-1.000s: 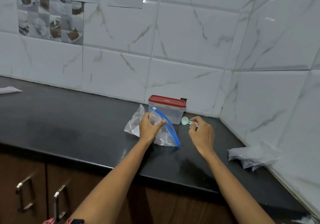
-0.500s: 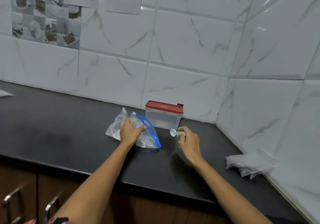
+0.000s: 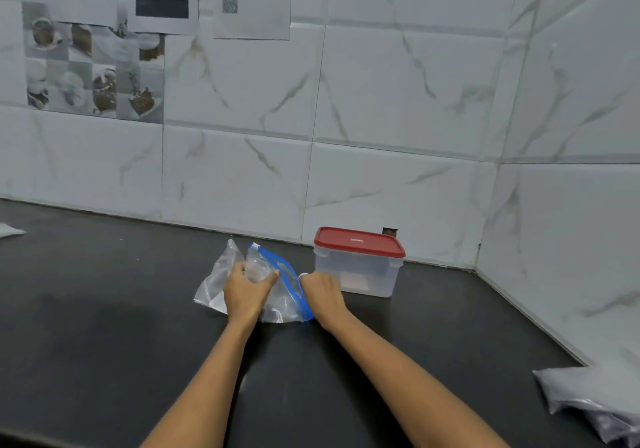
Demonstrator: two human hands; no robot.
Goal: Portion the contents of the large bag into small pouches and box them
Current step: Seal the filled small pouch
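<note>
Black countertop [image 3: 104,309] in a corner of white marble-look wall tiles [image 3: 398,94], with printed sheets [image 3: 249,1] taped up top left beside a food-photo decor tile [image 3: 93,70]. Large clear zip bag [image 3: 277,295] with a blue zipper strip [image 3: 291,281] lies crumpled mid-counter, mouth facing right; whatever is inside is too hazy to make out. Left hand [image 3: 247,292] rests on top of the bag, fingers curled into the plastic and thumb stretched toward the zipper, so it has a grip on the bag wall. Right hand [image 3: 320,295] sits just right of the zipper, touching the blue edge, closed into a loose fist; a small pale bit pokes out at the top of the knuckles (spoon [image 3: 303,275], likely, though only that tip shows), so what it holds can't be confirmed. Clear storage box [image 3: 356,274] with a red lid [image 3: 358,241] clipped on stands just behind-right of the right hand, close to the back wall. Pile of small empty pouches [image 3: 595,402] lies at the far right edge, well apart from the bag. White scrap [image 3: 8,230] at the far left edge.
</note>
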